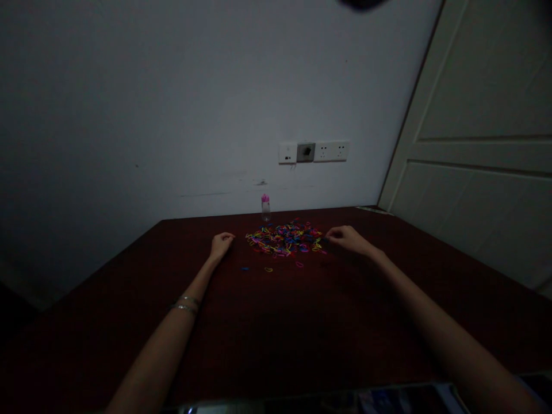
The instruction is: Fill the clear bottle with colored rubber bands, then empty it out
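Observation:
A loose pile of small colourful loops [287, 237] lies in the middle of the dark red table [276, 322]. My left hand [222, 244] rests to the left of the pile, its fingers curled together; whether something small is between them is too dim to tell. At the pile's right edge is my right hand [347, 237], thumb and fingertips pinched close to the loops. What the pinch holds, if anything, is too small to make out. Nearer to me lie a blue piece [245, 268], a yellow loop [268, 269] and a pink loop [299, 264], apart from the pile.
Behind the pile stands a small clear bottle [266, 210] with a pink top. The wall behind carries a row of sockets [330, 151]. A pale panelled door [474, 144] is on the right. Some unclear items show along the table's near edge.

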The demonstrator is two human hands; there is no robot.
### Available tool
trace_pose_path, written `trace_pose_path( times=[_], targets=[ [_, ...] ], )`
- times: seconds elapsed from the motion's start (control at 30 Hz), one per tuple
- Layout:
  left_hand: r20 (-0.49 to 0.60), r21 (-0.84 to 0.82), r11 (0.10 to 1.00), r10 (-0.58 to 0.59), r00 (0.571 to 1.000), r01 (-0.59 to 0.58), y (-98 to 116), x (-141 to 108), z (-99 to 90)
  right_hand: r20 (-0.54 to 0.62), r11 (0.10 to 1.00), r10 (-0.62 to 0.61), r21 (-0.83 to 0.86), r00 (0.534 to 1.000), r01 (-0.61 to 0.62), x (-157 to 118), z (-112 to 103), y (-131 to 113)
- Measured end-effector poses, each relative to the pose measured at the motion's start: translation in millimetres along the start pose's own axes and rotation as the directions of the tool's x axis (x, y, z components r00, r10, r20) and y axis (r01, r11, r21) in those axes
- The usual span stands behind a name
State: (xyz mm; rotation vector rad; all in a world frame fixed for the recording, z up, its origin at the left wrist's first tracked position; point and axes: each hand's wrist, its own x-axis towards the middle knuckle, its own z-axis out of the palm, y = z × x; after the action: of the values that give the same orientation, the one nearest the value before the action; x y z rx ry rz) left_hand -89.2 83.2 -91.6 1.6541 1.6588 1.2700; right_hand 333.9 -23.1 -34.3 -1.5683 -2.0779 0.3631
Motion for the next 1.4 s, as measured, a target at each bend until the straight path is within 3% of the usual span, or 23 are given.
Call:
trace_pose_path(
  times=[0.13, 0.33, 0.5, 0.9, 1.2, 1.4],
  targets=[
    [0.022, 0.003, 1.000, 0.000, 1.000, 0.000, 1, -1, -0.3, 0.037, 0.999, -0.035, -0.016, 0.999, 0.035, 4, 1, -6],
    [0.034, -0.001, 1.000, -0.006, 0.999, 0.006, 2, -2, -0.3, 0.203, 0.993, -0.065, -0.084, 0.977, 0.083, 5, 18, -15],
    [0.040, -0.002, 1.000, 0.008, 0.999, -0.008, -1, 0, 1.1, 0.229, 0.976, -0.054, -0.195, 0.972, 0.100, 8, 31, -18],
    [0.036, -0.026, 0.999, 0.019, 0.999, -0.018, 3, -3, 0.5, 0.285, 0.926, -0.070, -0.338, 0.956, 0.169, 12, 36, -24],
    [0.032, -0.046, 0.999, 0.025, 0.999, -0.024, -1, 0, 1.6, 0.224, 0.962, -0.118, -0.215, 0.967, 0.167, 15, 41, -17],
    [0.044, -0.062, 0.998, 0.014, 0.999, -0.012, 2, -2, 1.6, 0.171, 0.979, -0.189, -0.043, 0.967, 0.199, 20, 22, -22]
  ],
)
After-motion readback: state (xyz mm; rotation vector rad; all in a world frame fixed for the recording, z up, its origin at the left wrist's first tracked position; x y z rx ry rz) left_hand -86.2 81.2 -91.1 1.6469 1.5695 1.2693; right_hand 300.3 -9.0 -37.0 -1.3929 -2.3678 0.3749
